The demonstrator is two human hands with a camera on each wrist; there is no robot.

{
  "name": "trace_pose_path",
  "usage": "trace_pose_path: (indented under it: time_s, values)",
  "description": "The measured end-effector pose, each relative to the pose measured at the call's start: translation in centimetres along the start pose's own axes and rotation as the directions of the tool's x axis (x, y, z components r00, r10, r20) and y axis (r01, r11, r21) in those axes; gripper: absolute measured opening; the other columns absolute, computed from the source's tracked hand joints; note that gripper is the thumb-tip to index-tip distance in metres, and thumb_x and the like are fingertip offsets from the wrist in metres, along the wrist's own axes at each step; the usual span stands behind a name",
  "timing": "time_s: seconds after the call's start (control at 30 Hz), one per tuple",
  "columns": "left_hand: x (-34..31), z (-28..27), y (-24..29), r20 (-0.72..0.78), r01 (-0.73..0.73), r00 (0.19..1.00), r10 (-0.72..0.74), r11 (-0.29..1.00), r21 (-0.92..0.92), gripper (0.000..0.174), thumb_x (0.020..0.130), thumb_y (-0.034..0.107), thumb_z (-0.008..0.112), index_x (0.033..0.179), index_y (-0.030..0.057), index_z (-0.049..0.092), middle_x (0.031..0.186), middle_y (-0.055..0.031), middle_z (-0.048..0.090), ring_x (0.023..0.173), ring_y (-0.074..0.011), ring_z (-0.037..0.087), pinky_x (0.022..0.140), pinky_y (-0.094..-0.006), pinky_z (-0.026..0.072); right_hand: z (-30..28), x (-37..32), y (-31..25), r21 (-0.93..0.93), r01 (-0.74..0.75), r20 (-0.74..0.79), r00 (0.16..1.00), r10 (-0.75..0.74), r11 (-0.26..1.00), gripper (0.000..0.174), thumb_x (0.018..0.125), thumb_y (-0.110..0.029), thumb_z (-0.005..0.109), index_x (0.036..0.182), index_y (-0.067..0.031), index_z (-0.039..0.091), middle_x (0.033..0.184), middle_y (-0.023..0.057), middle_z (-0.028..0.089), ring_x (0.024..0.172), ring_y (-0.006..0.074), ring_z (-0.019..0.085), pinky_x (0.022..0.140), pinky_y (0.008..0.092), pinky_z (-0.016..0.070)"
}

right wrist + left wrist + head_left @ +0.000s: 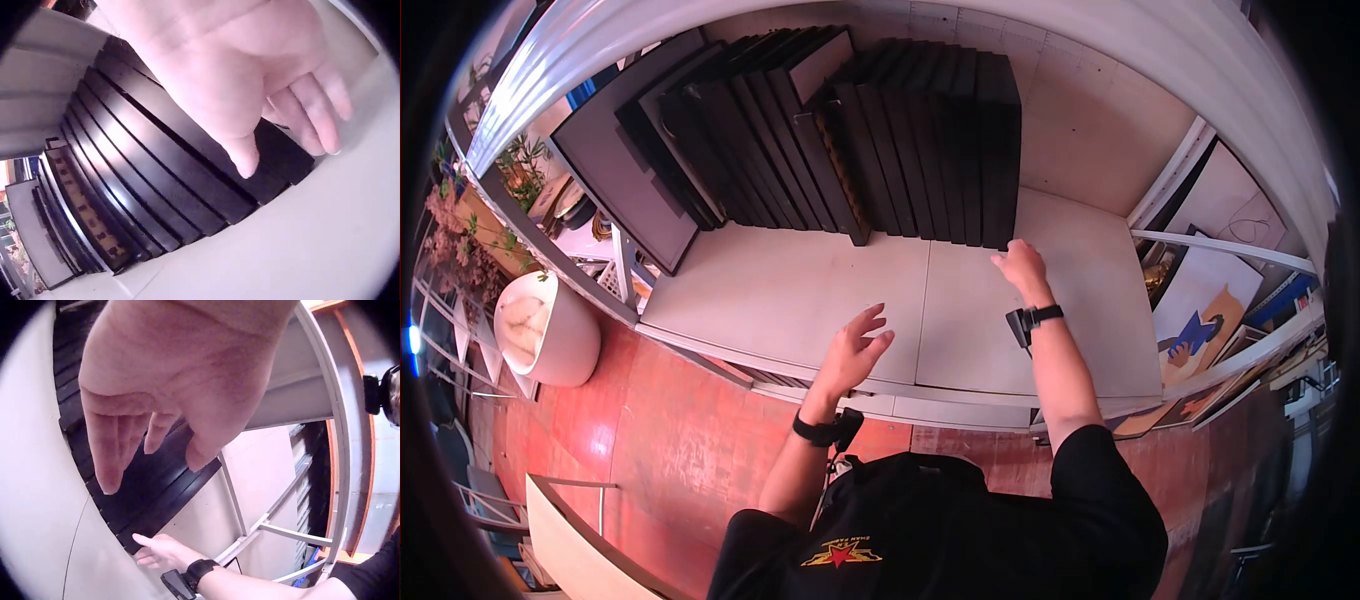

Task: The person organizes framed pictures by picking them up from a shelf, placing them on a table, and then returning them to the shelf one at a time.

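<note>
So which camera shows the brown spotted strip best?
The right wrist view: there the brown spotted strip looks wide, its dark patches clear. The head view shows just a thin band of it between black panels. I can't make it out in the left wrist view.

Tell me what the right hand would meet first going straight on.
The right hand would likely meet the rightmost black panel first; any gap between them is hard to judge.
</note>
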State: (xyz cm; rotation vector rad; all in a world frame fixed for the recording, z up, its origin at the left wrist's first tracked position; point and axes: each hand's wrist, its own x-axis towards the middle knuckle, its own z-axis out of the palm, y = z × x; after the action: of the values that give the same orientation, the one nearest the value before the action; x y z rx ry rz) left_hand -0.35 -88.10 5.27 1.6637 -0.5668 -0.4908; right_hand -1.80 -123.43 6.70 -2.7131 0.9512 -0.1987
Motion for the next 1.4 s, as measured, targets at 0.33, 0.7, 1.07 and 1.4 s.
trace_pose_path:
  time_s: [0.33, 0.7, 1.07, 1.4]
  values:
    - [-7.6, -8.0, -5.3, -0.238, 0.082, 0.964, -0.117, 0.985, -0.154, 0.05, 0.09, 0.018, 0.06, 0.134, -0.0031, 0.046, 0.103, -0.0162, 0.067, 0.078, -0.0146, 0.063, 0.068, -0.0275, 0.0524, 1.7, -13.7, -5.4, 0.38, 0.343, -0.152, 0.939, -0.308, 0.859, 0.023, 0.086, -0.021, 0.064, 0.076, -0.0001, 0.061, 0.068, 0.0197, 0.061, 0.066, 0.038, 0.06, 0.058, 0.0425, 0.0473]
    - [-18.1, -13.2, -7.9, -0.529, 0.148, 0.811, -0.249, 0.963, -0.227, 0.046, 0.092, 0.02, 0.058, 0.131, -0.0033, 0.049, 0.099, -0.0162, 0.067, 0.088, -0.0194, 0.066, 0.074, -0.0303, 0.0549, 7.6, -20.3, -16.7, 0.629, 0.446, -0.043, 0.838, -0.544, 0.637, 0.015, 0.085, -0.013, 0.064, 0.08, 0.0009, 0.06, 0.069, 0.0169, 0.064, 0.061, 0.031, 0.064, 0.055, 0.0363, 0.0479]
    - [-28.5, -10.3, -7.6, -0.818, 0.131, 0.491, -0.301, 0.953, -0.272, 0.044, 0.091, 0.02, 0.06, 0.127, -0.0039, 0.052, 0.092, -0.0151, 0.068, 0.081, -0.0159, 0.066, 0.069, -0.0286, 0.0535, 10.4, -22.9, -21.4, 0.731, 0.507, 0.127, 0.555, -0.822, 0.456, 0.016, 0.088, -0.015, 0.062, 0.085, 0.0006, 0.063, 0.063, 0.0132, 0.061, 0.056, 0.0182, 0.06, 0.054, 0.0335, 0.0463]
    - [-37.0, 1.7, -6.9, -0.929, 0.191, 0.158, -0.334, 0.934, -0.303, 0.049, 0.09, 0.023, 0.061, 0.13, -0.0027, 0.05, 0.102, -0.0171, 0.066, 0.09, -0.0202, 0.065, 0.075, -0.0315, 0.0537, 11.2, -24.7, -18.3, 0.746, 0.543, 0.328, 0.204, -0.922, 0.386, 0.022, 0.088, -0.013, 0.063, 0.104, 0.0013, 0.063, 0.07, 0.0073, 0.063, 0.06, 0.0128, 0.058, 0.057, 0.0286, 0.0484]
